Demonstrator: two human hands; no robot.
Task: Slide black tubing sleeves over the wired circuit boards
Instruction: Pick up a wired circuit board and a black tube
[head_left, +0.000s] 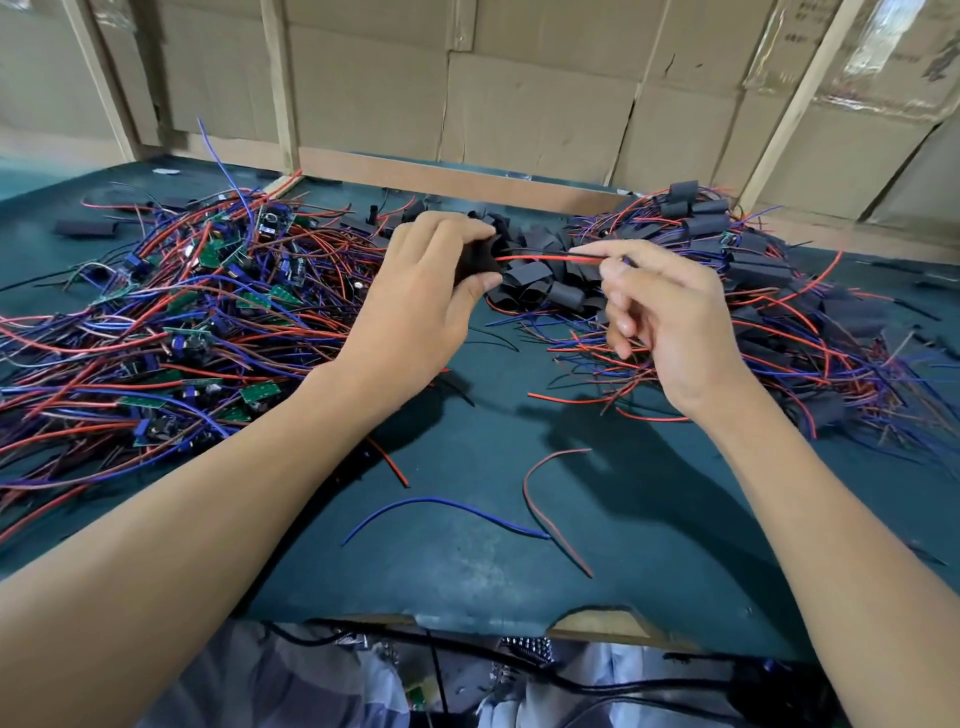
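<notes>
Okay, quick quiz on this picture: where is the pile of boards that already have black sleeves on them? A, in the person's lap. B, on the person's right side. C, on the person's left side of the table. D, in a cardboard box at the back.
B: the sleeved boards are heaped on the right, while bare green boards with wires lie on the left of the table.

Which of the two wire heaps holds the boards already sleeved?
The heap on the right: black tubing sleeves cover its boards, while the left heap shows bare green circuit boards.
</notes>
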